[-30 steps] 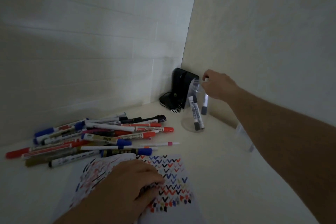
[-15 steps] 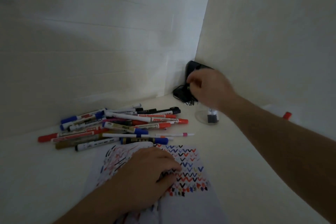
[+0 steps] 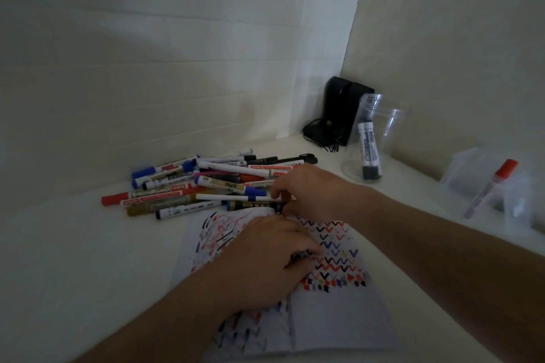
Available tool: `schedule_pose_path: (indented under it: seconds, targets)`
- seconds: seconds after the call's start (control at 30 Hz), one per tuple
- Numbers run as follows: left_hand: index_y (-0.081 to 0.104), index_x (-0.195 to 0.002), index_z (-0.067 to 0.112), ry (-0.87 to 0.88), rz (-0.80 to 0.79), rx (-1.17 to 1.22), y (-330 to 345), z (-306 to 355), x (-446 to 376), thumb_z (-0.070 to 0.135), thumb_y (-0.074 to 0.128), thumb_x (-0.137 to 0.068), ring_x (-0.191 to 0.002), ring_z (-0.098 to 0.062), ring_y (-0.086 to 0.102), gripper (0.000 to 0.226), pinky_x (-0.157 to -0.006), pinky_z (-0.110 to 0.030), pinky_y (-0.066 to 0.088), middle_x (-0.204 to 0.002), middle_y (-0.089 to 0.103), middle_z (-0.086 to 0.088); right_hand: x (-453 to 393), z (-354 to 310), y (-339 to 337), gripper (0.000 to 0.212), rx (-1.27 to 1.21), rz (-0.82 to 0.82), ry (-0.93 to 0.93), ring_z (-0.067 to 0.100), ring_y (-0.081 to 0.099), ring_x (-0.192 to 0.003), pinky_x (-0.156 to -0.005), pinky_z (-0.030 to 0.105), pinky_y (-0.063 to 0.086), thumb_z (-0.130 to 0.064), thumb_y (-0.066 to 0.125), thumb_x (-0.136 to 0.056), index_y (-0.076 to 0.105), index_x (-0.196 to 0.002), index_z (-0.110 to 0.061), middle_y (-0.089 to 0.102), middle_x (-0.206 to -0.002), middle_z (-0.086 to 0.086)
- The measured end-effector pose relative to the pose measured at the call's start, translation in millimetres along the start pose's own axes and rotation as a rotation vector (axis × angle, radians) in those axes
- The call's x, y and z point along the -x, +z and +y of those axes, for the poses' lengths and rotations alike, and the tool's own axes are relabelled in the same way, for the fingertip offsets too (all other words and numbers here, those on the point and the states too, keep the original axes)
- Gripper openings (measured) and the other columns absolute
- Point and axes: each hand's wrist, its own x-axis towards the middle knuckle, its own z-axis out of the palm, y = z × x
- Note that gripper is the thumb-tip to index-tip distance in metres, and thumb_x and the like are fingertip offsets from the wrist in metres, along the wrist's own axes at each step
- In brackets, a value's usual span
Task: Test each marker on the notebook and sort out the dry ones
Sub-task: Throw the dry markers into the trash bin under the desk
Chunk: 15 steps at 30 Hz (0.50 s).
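A pile of several markers (image 3: 206, 183) in red, blue, black and gold lies on the white table behind the open notebook (image 3: 339, 312), whose pages carry coloured zigzag test marks. My left hand (image 3: 259, 262) rests flat on the notebook and holds it down. My right hand (image 3: 309, 191) is at the pile's near right edge, fingertips pinching the right end of a dark marker with gold lettering (image 3: 253, 205). A clear plastic cup (image 3: 392, 127) at the back right holds two white markers with black caps (image 3: 369, 153).
A black device with a cable (image 3: 339, 115) stands in the wall corner behind the cup. At the far right, a clear container (image 3: 472, 174) holds a red-capped marker (image 3: 498, 180). Walls close in behind and on the right.
My right hand has left the clear cup and come down left to the near edge of the marker pile. My left hand has stayed on the notebook.
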Motion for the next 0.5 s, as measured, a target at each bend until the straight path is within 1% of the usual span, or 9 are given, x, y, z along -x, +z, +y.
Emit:
schedule_pose_path:
  seconds: [0.07,0.13,0.23,0.3,0.37,0.4,0.43,0.47,0.5]
  targets:
    - [0.068,-0.130,0.040,-0.002,0.000,0.001,0,0,0,0.048,0.054,-0.101,-0.118,0.005,0.049,0.033,-0.109,-0.028,0.038,-0.130,0.064,0.020,5,1,-5,0.038,-0.001,-0.002,-0.013,0.016,0.059,-0.101,-0.091,0.039,0.055,-0.025,0.072,-0.094,0.060,-0.129,-0.034,0.063,-0.113,-0.005]
    - [0.068,-0.130,0.040,-0.002,-0.005,0.000,-1,1,0,0.047,0.054,-0.101,-0.117,0.006,0.049,0.033,-0.108,-0.025,0.037,-0.129,0.064,0.021,15,5,-14,0.033,0.025,0.014,-0.014,0.016,0.061,-0.101,-0.091,0.039,0.054,-0.022,0.069,-0.096,0.060,-0.126,-0.033,0.063,-0.112,-0.005]
    - [0.068,-0.129,0.038,-0.037,-0.031,0.036,-3,0,0,0.043,0.057,-0.102,-0.110,0.009,0.049,0.030,-0.101,-0.016,0.036,-0.126,0.064,0.021,38,26,-32,0.033,-0.035,0.022,0.099,0.013,0.062,-0.098,-0.091,0.041,0.054,-0.020,0.067,-0.097,0.063,-0.124,-0.039,0.066,-0.105,-0.011]
    - [0.065,-0.133,0.040,-0.094,-0.008,0.105,-5,-1,-1,0.039,0.059,-0.101,-0.103,0.011,0.051,0.032,-0.094,-0.011,0.038,-0.122,0.065,0.023,58,48,-39,0.035,-0.178,0.070,0.178,0.007,0.064,-0.092,-0.088,0.039,0.054,-0.018,0.069,-0.096,0.066,-0.117,-0.045,0.068,-0.096,-0.015]
    - [0.053,-0.141,0.047,-0.190,0.041,0.225,-8,0,-3,0.040,0.058,-0.102,-0.098,0.013,0.055,0.040,-0.086,-0.007,0.040,-0.120,0.063,0.026,77,60,-33,0.038,-0.474,0.125,0.199,0.005,0.068,-0.084,-0.085,0.034,0.055,-0.010,0.069,-0.096,0.068,-0.112,-0.044,0.072,-0.088,-0.012]
    - [0.046,-0.144,0.049,-0.231,0.064,0.294,-10,1,-3,0.041,0.057,-0.102,-0.095,0.015,0.057,0.044,-0.083,-0.008,0.043,-0.118,0.063,0.027,85,58,-25,0.038,-0.630,0.106,0.191,0.005,0.070,-0.084,-0.085,0.033,0.056,-0.006,0.068,-0.096,0.069,-0.113,-0.039,0.074,-0.088,-0.011]
    - [0.042,-0.147,0.048,-0.261,0.073,0.343,-11,3,-3,0.043,0.056,-0.102,-0.094,0.016,0.057,0.047,-0.081,-0.010,0.045,-0.117,0.063,0.027,90,53,-13,0.037,-0.735,0.056,0.184,0.006,0.072,-0.085,-0.086,0.032,0.057,-0.003,0.068,-0.095,0.070,-0.115,-0.034,0.075,-0.088,-0.009]
    - [0.042,-0.147,0.047,-0.278,0.068,0.356,-12,4,-3,0.043,0.057,-0.102,-0.095,0.017,0.057,0.048,-0.083,-0.012,0.047,-0.118,0.062,0.028,92,48,0,0.036,-0.767,0.006,0.178,0.006,0.072,-0.084,-0.084,0.028,0.057,-0.003,0.069,-0.094,0.070,-0.114,-0.033,0.075,-0.086,-0.009]
    - [0.045,-0.145,0.046,-0.281,0.058,0.338,-12,4,-3,0.042,0.057,-0.102,-0.099,0.017,0.056,0.045,-0.087,-0.013,0.049,-0.118,0.063,0.028,93,43,12,0.034,-0.743,-0.015,0.173,0.004,0.071,-0.080,-0.079,0.022,0.055,-0.007,0.072,-0.093,0.071,-0.113,-0.034,0.074,-0.083,-0.010]
